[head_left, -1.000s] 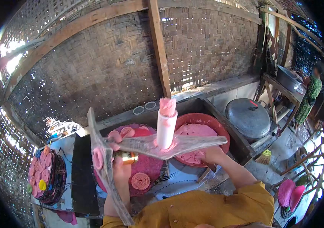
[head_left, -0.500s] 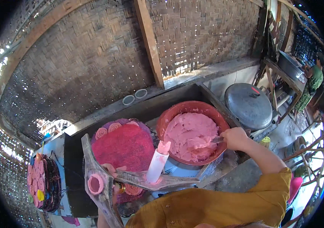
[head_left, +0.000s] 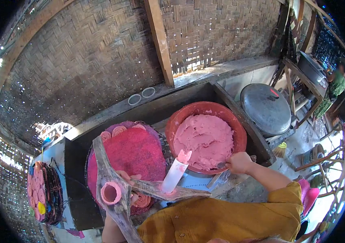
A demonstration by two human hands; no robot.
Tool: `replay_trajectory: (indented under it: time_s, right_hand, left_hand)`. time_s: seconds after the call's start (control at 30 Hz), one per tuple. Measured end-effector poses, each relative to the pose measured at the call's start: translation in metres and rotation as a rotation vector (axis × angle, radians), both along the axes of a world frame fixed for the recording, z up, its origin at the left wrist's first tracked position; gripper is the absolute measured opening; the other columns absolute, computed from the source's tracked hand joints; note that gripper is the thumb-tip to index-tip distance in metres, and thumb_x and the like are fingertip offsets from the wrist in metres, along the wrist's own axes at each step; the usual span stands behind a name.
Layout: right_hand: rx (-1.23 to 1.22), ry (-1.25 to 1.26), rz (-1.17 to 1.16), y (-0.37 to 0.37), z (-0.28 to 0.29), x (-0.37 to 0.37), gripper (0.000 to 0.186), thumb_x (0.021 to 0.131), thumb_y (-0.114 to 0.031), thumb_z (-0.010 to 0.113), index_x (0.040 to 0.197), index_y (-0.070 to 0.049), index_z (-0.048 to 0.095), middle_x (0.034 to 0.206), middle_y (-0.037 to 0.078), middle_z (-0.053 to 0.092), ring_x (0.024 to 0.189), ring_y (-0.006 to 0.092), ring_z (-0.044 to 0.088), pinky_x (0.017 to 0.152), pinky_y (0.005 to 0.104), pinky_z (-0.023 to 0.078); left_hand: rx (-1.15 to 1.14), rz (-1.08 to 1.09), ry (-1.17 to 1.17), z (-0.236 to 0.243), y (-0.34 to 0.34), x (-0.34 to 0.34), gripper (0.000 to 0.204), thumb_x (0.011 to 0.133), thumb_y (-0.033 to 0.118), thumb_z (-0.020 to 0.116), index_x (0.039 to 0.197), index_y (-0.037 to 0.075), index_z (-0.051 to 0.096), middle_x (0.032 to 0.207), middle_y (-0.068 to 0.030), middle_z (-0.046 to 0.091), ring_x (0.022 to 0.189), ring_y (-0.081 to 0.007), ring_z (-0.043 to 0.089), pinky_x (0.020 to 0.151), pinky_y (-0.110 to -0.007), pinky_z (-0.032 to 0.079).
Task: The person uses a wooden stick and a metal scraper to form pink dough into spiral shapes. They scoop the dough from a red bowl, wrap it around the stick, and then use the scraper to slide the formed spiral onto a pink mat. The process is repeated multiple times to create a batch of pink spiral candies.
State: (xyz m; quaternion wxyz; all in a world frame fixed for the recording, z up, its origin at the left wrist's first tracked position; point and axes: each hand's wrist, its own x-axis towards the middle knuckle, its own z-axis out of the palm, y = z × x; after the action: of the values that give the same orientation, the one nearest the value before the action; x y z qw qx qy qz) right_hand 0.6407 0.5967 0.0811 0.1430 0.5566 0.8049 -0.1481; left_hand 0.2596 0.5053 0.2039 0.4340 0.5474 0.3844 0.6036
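My left hand [head_left: 124,176] grips a weathered wooden press [head_left: 105,160] with crossed arms and a pink-smeared round opening. Rising from one arm is a tilted white tube [head_left: 172,177], pink paste showing at its top. Beneath the press lies a bright pink round mat [head_left: 128,150] with coiled pink pieces [head_left: 119,131] around its edge. At the right, my right hand [head_left: 239,163] holds a flat spatula [head_left: 222,165], its blade at the near rim of a red basin [head_left: 238,125] full of pink paste [head_left: 200,139].
A dark trough [head_left: 221,92] surrounds basin and mat. A stack of trays with pink coils [head_left: 39,190] is left; a lidded metal pot [head_left: 263,109] is right. Behind it, a person in green [head_left: 334,87] stands by a wooden table [head_left: 310,87]. A woven wall [head_left: 99,56] runs along the back.
The wooden press and its tube have dropped lower over the mat. My right hand has moved out from behind the press to the basin's near right rim. The view has shifted, showing more basin.
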Motion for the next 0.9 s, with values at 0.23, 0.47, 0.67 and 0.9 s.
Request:
replay_trajectory:
  time_s: [0.23,0.47,0.67,0.9]
  right_hand:
    - [-0.092,0.217,-0.140,-0.012,-0.011,0.026,0.031,0.079,-0.039,0.051,0.092,-0.015,0.068,0.081,0.016,0.064,0.080,0.0317,0.062,0.071,0.0432,0.048]
    - [-0.350,0.717,-0.349,-0.003,0.060,0.050,0.037,0.081,-0.032,0.060,0.105,-0.005,0.063,0.082,0.007,0.065,0.077,0.0153,0.060,0.073,0.0292,0.046]
    - [-0.664,1.253,-0.273,0.014,0.119,0.054,0.039,0.085,-0.030,0.059,0.111,-0.001,0.058,0.080,-0.002,0.057,0.077,0.0037,0.049,0.069,0.0222,0.042]
    - [0.042,0.519,0.370,0.033,0.200,0.029,0.044,0.082,-0.044,0.056,0.112,-0.012,0.059,0.066,0.002,0.054,0.061,0.0168,0.053,0.055,0.0303,0.040]
  left_hand:
    - [-0.057,0.036,0.055,0.011,0.007,0.011,0.035,0.067,0.004,0.074,0.095,0.005,0.052,0.093,-0.0030,0.047,0.088,-0.0219,0.059,0.083,-0.041,0.051]
    - [-0.108,-0.016,0.317,-0.010,0.034,0.003,0.036,0.067,-0.002,0.070,0.097,0.006,0.052,0.084,-0.0071,0.058,0.079,-0.0167,0.058,0.067,-0.031,0.050]
    - [-0.029,-0.073,0.593,-0.023,0.088,0.055,0.049,0.066,0.035,0.072,0.100,0.004,0.055,0.090,-0.0122,0.061,0.082,-0.0248,0.062,0.075,-0.034,0.049]
    - [0.127,-0.174,1.127,0.004,0.092,0.090,0.057,0.063,0.049,0.066,0.101,0.006,0.059,0.100,-0.0187,0.058,0.087,-0.0347,0.059,0.076,-0.041,0.048]
